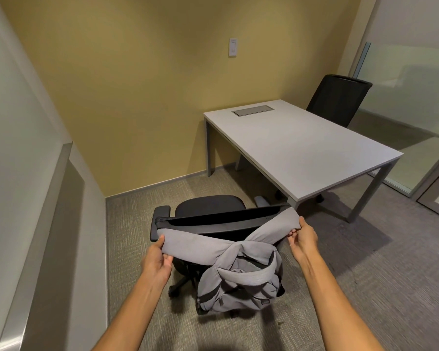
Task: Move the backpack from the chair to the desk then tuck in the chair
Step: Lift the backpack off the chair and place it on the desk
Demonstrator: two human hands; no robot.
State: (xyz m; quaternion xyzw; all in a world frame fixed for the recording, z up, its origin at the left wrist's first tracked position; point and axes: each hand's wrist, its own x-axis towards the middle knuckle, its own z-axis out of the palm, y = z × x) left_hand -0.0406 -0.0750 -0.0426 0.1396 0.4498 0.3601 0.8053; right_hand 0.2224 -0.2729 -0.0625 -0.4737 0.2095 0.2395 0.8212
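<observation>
Step in hand: unhooking grey backpack from office chair. Backpack hangs behind chair backrest, body dangling above carpet, two padded shoulder straps looped over backrest top. Left hand closed on left strap, thumb over, fingers under. Right hand pinching right strap at backrest corner. White table bare, well apart ahead-right; second chair at far side. Next, likely: lift both straps up clear of backrest, carry bag to table, then roll chair under.

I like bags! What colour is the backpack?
Grey, seen best in the head view: the backpack hangs behind the chair.
</observation>
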